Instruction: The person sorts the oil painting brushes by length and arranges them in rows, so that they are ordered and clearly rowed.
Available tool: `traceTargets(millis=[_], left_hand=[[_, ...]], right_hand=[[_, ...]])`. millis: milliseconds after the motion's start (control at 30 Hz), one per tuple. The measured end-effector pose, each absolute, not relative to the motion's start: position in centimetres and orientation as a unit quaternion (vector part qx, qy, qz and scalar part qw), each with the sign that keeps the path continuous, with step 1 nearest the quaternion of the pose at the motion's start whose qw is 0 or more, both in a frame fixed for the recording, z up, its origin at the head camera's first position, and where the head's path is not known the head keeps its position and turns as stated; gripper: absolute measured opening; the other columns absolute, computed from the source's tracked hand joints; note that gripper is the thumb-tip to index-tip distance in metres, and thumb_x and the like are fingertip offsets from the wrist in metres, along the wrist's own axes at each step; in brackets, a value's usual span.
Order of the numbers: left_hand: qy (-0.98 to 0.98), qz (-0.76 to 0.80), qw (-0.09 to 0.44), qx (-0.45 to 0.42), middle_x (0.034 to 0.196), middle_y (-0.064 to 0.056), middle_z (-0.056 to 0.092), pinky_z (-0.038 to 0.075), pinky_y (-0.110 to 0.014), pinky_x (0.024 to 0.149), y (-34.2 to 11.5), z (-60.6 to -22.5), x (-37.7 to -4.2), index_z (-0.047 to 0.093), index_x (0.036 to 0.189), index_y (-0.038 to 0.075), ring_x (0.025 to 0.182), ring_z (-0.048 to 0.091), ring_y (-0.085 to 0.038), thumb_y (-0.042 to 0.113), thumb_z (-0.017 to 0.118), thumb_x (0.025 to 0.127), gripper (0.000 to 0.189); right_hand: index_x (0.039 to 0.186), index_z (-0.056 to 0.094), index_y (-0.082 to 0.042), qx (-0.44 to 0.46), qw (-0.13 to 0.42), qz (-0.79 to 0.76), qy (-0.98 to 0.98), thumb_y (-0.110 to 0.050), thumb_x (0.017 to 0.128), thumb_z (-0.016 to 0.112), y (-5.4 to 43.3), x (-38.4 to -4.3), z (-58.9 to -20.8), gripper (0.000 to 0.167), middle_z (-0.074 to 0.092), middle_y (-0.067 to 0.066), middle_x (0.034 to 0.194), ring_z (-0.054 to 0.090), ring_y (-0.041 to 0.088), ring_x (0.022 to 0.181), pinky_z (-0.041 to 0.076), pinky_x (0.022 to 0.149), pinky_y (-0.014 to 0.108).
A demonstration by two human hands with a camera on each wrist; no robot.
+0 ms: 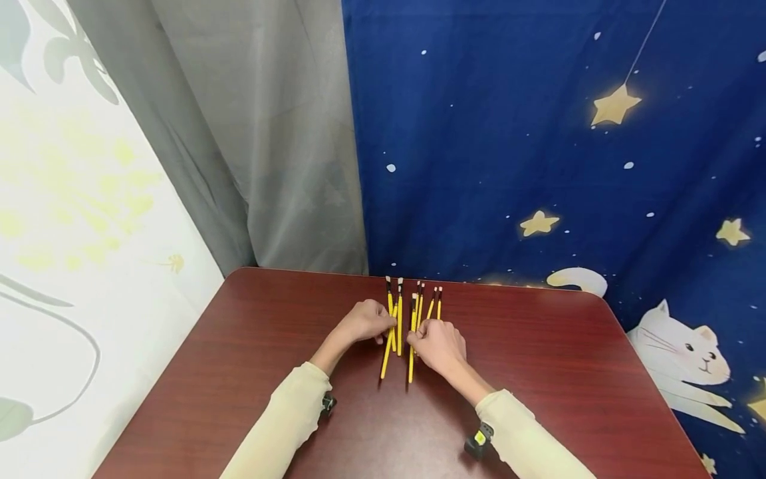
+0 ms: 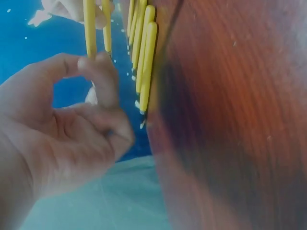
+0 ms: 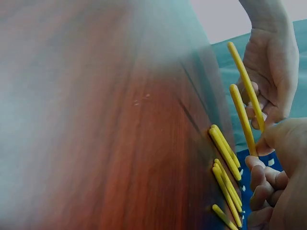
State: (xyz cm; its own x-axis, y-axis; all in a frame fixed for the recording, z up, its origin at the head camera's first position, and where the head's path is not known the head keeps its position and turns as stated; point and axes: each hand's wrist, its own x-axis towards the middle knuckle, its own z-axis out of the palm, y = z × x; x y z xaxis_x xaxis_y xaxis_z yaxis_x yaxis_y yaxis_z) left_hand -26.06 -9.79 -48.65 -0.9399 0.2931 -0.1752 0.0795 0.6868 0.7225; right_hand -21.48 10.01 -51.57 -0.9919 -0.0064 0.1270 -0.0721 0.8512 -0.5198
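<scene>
My left hand [image 1: 366, 321] pinches a yellow-handled paintbrush [image 1: 385, 364] between thumb and fingertips, its handle end raised toward me. A second paintbrush [image 1: 411, 368] is pinched in my right hand [image 1: 441, 344], a short way to the right and nearly parallel. Both raised handles show in the right wrist view, the left hand's brush [image 3: 244, 81] beyond the right hand's brush [image 3: 242, 120]. Beneath and around the hands, more brushes lie on the table: two at the left [image 1: 399, 326] and several at the right [image 1: 431, 307], partly hidden behind my right hand. Their pale bristles point away from me.
The dark red wooden table [image 1: 251, 399] ends at a back edge close behind the bristle tips. Beyond it hang a grey curtain [image 1: 299, 166] and a blue curtain [image 1: 479, 133] with stars and a white cat. Small dark wrist cameras [image 1: 479, 441] sit at both sleeves.
</scene>
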Motion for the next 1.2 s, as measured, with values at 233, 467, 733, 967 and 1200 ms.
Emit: traceTargets(millis=[233, 467, 733, 967, 1200], left_hand=[[0.849, 0.469, 0.194, 0.143, 0.071, -0.008, 0.077, 0.058, -0.035, 0.075, -9.2, -48.9, -24.6, 0.074, 0.085, 0.003, 0.077, 0.080, -0.035, 0.023, 0.069, 0.097, 0.024], [0.858, 0.454, 0.190, 0.151, 0.070, -0.009, 0.076, 0.056, -0.026, 0.069, -8.4, -49.6, -22.7, 0.074, 0.082, 0.008, 0.067, 0.078, -0.027, 0.025, 0.070, 0.094, 0.021], [0.893, 0.371, 0.189, 0.171, 0.054, 0.002, 0.067, 0.039, -0.023, 0.048, -7.1, -49.8, -21.2, 0.075, 0.065, 0.011, 0.053, 0.069, -0.021, 0.029, 0.071, 0.092, 0.033], [0.894, 0.353, 0.207, 0.181, 0.059, -0.005, 0.073, 0.037, -0.023, 0.045, -5.9, -50.3, -20.0, 0.075, 0.060, 0.010, 0.044, 0.055, -0.010, 0.025, 0.070, 0.091, 0.035], [0.889, 0.362, 0.216, 0.177, 0.058, -0.008, 0.072, 0.034, -0.022, 0.043, -5.1, -50.7, -18.9, 0.074, 0.059, 0.009, 0.041, 0.047, -0.006, 0.020, 0.072, 0.091, 0.033]], right_hand=[[0.064, 0.061, -0.029, 0.014, 0.052, 0.272, -0.961, -0.038, 0.086, 0.071, 11.9, -19.5, -51.4, 0.026, 0.058, -0.013, 0.059, 0.057, 0.013, 0.058, 0.043, 0.053, 0.034], [0.064, 0.060, -0.030, 0.017, 0.051, 0.265, -0.963, -0.038, 0.086, 0.072, 13.4, -17.5, -51.4, 0.026, 0.056, -0.014, 0.056, 0.056, 0.012, 0.057, 0.043, 0.053, 0.033], [0.062, 0.055, -0.030, 0.042, 0.056, 0.239, -0.968, -0.035, 0.084, 0.073, 14.6, -15.3, -52.5, 0.028, 0.050, -0.015, 0.054, 0.049, 0.009, 0.053, 0.040, 0.051, 0.031], [0.062, 0.053, -0.033, 0.060, 0.054, 0.221, -0.972, -0.033, 0.080, 0.073, 14.9, -13.4, -53.0, 0.028, 0.047, -0.018, 0.054, 0.047, 0.006, 0.052, 0.038, 0.051, 0.030], [0.061, 0.049, -0.034, 0.073, 0.065, 0.197, -0.976, -0.033, 0.079, 0.073, 15.3, -12.0, -53.0, 0.030, 0.043, -0.019, 0.054, 0.043, 0.004, 0.051, 0.035, 0.049, 0.027]])
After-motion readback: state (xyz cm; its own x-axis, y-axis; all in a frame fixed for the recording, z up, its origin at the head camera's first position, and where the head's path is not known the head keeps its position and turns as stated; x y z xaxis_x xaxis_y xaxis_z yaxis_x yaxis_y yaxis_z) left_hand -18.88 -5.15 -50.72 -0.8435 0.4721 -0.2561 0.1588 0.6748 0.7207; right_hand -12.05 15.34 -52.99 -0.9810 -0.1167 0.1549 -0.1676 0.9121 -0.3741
